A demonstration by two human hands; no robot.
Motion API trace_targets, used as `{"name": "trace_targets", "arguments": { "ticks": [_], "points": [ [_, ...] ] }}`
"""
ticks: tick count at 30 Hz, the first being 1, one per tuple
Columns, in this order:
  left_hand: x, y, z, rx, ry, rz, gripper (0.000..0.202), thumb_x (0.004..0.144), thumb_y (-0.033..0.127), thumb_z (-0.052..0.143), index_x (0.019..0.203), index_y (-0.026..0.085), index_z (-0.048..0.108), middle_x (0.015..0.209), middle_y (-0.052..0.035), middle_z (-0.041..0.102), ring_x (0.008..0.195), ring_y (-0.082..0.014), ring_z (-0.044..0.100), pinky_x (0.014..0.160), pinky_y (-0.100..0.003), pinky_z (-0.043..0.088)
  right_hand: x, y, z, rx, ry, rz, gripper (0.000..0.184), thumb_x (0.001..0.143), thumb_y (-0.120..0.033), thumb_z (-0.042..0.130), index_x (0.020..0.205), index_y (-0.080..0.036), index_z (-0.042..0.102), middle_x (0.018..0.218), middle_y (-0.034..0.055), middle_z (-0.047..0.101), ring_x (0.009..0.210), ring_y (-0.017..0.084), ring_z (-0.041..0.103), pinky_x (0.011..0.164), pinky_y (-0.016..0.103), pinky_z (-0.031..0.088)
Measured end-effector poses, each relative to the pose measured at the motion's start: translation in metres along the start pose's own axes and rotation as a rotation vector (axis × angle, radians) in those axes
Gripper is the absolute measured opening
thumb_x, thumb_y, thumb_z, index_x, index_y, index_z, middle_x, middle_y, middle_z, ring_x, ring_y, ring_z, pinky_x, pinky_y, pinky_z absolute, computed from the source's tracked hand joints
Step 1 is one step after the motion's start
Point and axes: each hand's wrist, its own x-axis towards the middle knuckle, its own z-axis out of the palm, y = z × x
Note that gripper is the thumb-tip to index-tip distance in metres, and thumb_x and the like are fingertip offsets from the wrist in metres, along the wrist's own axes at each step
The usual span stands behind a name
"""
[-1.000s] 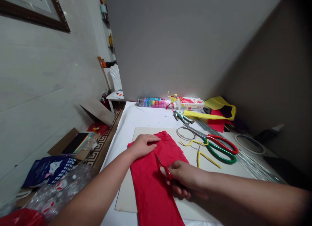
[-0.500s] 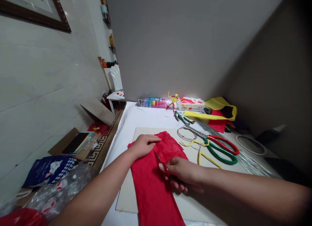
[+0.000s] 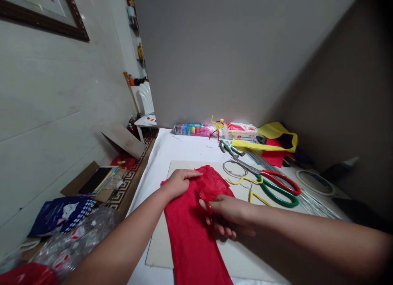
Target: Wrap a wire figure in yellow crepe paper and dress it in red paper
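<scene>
A crinkled red sheet (image 3: 193, 236), cloth or crepe paper, lies over a pale board (image 3: 159, 244) and runs down past the bottom of the view. My left hand (image 3: 179, 182) rests flat on its upper left part, index finger stretched out across it. Small red-handled scissors (image 3: 208, 207) are held in my right hand (image 3: 227, 213), their tips pointing up and left at the sheet near the left fingers. Whether the blades are in the sheet I cannot tell. Right of the hands lie large scissors (image 3: 276, 186) with red and green handles.
Beside the large scissors are a wire coil (image 3: 235, 169), yellow wire pieces (image 3: 259, 198) and a bundle of metal wires (image 3: 316, 205). Farther back are pliers (image 3: 231, 148), a pack of coloured sticks (image 3: 193, 130) and yellow strips (image 3: 260, 146). Plastic bags (image 3: 76, 240) lie at lower left.
My right hand and the small scissors have shifted very slightly. My left index finger looks a little straighter, and the left hand stays on the red sheet.
</scene>
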Motion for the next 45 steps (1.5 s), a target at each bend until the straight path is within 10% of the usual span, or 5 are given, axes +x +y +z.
{"name": "trace_targets", "arguments": {
  "ticks": [45],
  "points": [
    [0.001,0.002,-0.005,0.014,0.04,-0.055,0.041,0.072,0.009,0.047,0.103,0.022,0.071,0.111,-0.0014,0.069,0.105,-0.0192,0.062,0.099,-0.034,0.045,0.008,0.0,0.0,-0.031,0.025,-0.046,0.042,0.091,-0.049,0.043,0.066,-0.016,0.048,0.037,-0.0045,0.046,0.027,0.005,0.038,0.026,0.012,0.028]
  ]
}}
